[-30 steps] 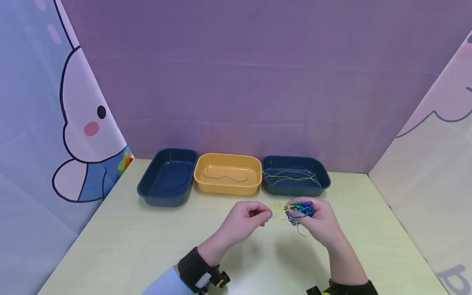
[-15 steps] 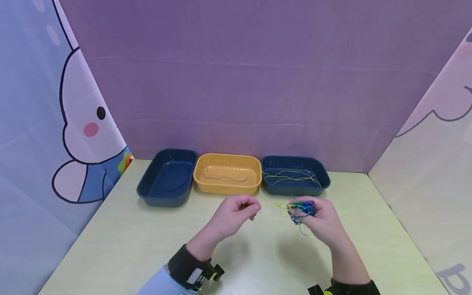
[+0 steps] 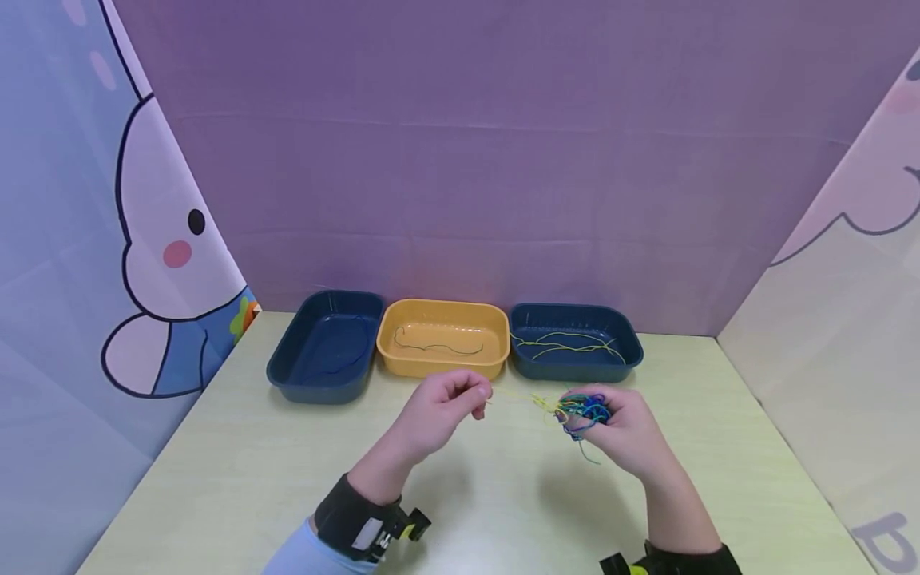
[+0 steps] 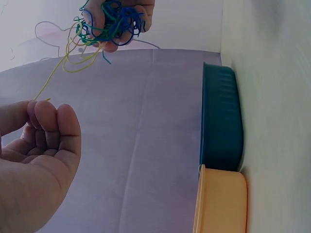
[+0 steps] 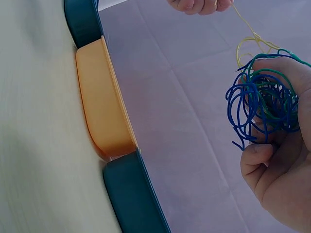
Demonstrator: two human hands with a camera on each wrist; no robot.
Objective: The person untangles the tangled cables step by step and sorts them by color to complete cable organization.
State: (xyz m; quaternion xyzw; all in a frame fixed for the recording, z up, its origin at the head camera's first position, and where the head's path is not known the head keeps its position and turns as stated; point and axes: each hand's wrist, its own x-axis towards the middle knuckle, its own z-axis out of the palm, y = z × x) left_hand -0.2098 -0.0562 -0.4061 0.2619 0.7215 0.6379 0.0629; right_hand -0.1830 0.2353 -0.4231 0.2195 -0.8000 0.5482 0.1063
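My right hand (image 3: 624,425) grips a tangled bundle of blue, green and yellow strings (image 3: 591,409) above the table. In the right wrist view blue and green loops (image 5: 262,102) bulge out between thumb and fingers. My left hand (image 3: 442,411) pinches the end of a yellow string (image 4: 47,83) between thumb and fingertips. That string runs from the pinch across the gap to yellow loops at the bundle's edge, as the left wrist view shows. Both hands are raised in front of the trays.
Along the table's back edge stand a dark blue tray (image 3: 287,375) on the left, a yellow tray (image 3: 431,367) in the middle and another dark blue tray (image 3: 568,374) on the right. Yellow strings (image 3: 575,346) lie in the right tray, and a thin dark string (image 3: 438,346) in the yellow one.
My left hand has moved left and slightly up, away from the right hand, drawing the yellow string out across a wider gap. The right hand stays nearly in place with the bundle.
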